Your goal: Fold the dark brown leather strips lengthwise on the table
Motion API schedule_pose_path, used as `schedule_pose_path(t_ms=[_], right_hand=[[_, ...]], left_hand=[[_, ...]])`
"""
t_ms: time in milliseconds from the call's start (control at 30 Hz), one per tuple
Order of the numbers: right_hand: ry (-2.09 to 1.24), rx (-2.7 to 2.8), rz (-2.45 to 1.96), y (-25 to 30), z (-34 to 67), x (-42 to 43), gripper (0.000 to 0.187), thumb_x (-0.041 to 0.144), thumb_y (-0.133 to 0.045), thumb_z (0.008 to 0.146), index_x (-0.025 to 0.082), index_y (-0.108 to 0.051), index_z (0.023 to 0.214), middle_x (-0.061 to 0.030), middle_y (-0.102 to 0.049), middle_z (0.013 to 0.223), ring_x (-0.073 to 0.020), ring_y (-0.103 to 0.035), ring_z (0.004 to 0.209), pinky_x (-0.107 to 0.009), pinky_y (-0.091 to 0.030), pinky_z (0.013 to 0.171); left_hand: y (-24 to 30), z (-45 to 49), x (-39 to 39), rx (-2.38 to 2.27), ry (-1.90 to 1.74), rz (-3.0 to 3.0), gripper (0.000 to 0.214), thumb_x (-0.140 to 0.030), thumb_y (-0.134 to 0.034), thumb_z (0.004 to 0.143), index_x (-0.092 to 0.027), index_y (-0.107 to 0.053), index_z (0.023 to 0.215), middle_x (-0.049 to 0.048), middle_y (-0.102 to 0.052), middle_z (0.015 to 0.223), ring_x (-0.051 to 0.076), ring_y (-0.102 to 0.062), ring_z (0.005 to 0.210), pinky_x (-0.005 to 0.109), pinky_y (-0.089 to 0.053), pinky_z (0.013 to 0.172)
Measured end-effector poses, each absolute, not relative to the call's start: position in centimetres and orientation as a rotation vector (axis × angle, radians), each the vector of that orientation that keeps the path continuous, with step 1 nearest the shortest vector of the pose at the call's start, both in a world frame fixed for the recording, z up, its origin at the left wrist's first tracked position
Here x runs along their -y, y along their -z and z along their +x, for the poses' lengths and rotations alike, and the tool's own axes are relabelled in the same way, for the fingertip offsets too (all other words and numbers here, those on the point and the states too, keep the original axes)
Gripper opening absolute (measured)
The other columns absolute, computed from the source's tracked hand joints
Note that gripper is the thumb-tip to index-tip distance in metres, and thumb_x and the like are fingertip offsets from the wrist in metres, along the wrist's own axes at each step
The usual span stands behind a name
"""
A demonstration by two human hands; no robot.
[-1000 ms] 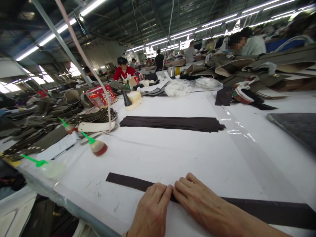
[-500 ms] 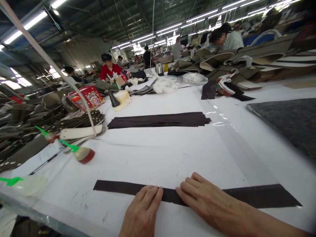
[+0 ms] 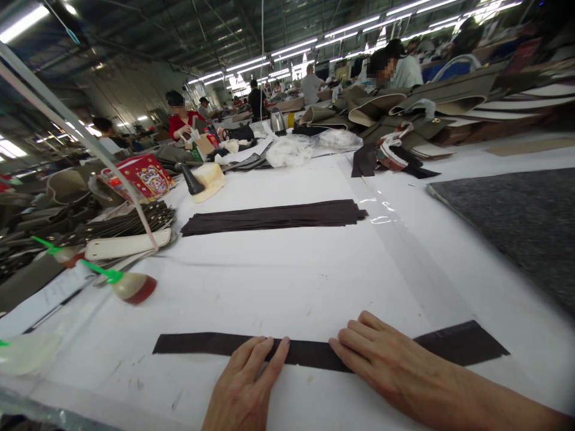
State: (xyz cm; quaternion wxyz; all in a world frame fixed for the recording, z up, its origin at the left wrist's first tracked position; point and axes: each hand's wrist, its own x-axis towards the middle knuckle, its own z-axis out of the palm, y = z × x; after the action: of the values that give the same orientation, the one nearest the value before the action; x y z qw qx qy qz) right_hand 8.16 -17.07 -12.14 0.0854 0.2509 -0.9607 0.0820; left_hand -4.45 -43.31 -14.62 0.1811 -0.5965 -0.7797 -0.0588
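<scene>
A long dark brown strip [image 3: 309,353] of leather-like material lies across the white table near me. Its left part looks narrower than its right end, as if folded lengthwise. My left hand [image 3: 245,377] rests its fingertips on the strip left of the middle, the digits stretched and slightly apart. My right hand [image 3: 381,359] is closed on the strip further right, fingers bent and bunched; the material beneath them is hidden. A stack of similar dark strips [image 3: 274,216] lies farther back on the table.
At left are a squeeze bottle [image 3: 135,287] with reddish liquid, pale strap pieces [image 3: 126,244] and a slanting pole [image 3: 112,164]. Farther back sit a tape dispenser-like yellowish block [image 3: 211,182] and plastic bags [image 3: 290,151]. A grey felt mat [image 3: 516,221] lies right. Several people work beyond.
The view has shifted slightly, moving the background left. My hands are a little farther apart along the strip, and the left hand's digits have spread.
</scene>
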Motion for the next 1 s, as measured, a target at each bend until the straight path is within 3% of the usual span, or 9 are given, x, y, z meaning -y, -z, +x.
schedule_pose_path(t_ms=[367,533,700,800,1000], right_hand=[[-0.326,2.87,0.679,12.5,7.9,19.0,0.019,0.0,-0.044,0.089,0.015,-0.055,0.094,-0.004,-0.051,0.086,-0.0197,-0.044,0.076,-0.035,-0.036,0.076],[-0.33,2.881,0.648,13.0,7.8,19.8,0.026,-0.005,-0.04,0.086,0.014,-0.055,0.097,-0.0048,-0.051,0.088,-0.021,-0.044,0.078,-0.037,-0.036,0.076],[-0.241,2.856,0.622,13.6,8.1,19.9,0.027,-0.002,-0.044,0.086,0.012,-0.055,0.106,-0.0054,-0.052,0.092,-0.0219,-0.046,0.082,-0.04,-0.037,0.081],[-0.215,2.851,0.61,13.4,8.4,19.9,0.029,-0.001,-0.047,0.085,0.01,-0.054,0.111,-0.0056,-0.053,0.092,-0.0222,-0.047,0.083,-0.041,-0.037,0.085],[-0.23,2.865,0.628,12.8,8.9,19.4,0.022,0.001,-0.046,0.088,0.011,-0.056,0.104,-0.005,-0.052,0.087,-0.0209,-0.046,0.078,-0.038,-0.038,0.078]], left_hand=[[14.3,-5.8,45.9,2.271,0.157,-1.678,0.053,-0.006,-0.04,0.085,-0.018,-0.048,0.136,0.0097,-0.059,0.118,0.023,-0.054,0.11,0.035,-0.054,0.089],[13.2,-5.7,45.4,2.347,0.385,-1.463,0.042,-0.007,-0.042,0.087,-0.021,-0.059,0.123,0.0117,-0.054,0.121,0.025,-0.053,0.111,0.039,-0.055,0.087],[12.3,-3.2,40.5,2.272,0.748,-1.698,0.044,-0.002,-0.038,0.085,-0.014,-0.052,0.125,0.012,-0.059,0.106,0.02,-0.058,0.096,0.032,-0.056,0.081],[13.0,-2.3,38.7,2.265,0.78,-1.821,0.043,-0.001,-0.035,0.083,-0.01,-0.052,0.121,0.0114,-0.061,0.094,0.021,-0.058,0.083,0.034,-0.057,0.072],[14.4,-2.5,39.4,2.239,0.704,-1.886,0.046,0.0,-0.035,0.083,-0.006,-0.049,0.126,0.0135,-0.062,0.1,0.023,-0.056,0.088,0.038,-0.057,0.076]])
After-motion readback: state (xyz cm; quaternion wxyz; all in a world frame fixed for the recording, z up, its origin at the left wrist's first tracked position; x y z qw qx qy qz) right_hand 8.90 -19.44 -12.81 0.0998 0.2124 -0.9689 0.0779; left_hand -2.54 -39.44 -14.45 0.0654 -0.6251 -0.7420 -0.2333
